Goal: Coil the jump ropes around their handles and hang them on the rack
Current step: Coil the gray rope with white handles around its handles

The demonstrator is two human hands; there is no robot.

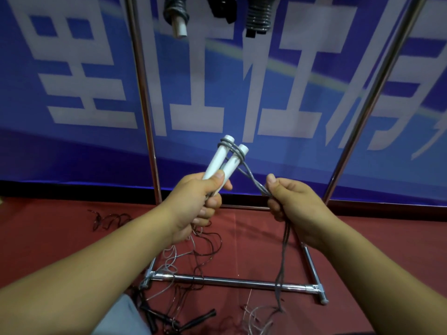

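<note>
Head view: your left hand (193, 201) grips the light white handles (225, 163), right hand (292, 204) pinches the floppy grey cord (251, 180); keep it taut.

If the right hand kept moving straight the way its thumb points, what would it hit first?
Probably the pair of white plastic jump-rope handles that the left hand holds. The right hand grips the grey rope, and its thumb points up-left along it toward them. Depth is unclear.

A blue banner (72, 153) with big white characters (89, 76) filled the backdrop; below the banner ran a red floor (387, 240), and a grey trouser leg (121, 317) showed lowest
</note>
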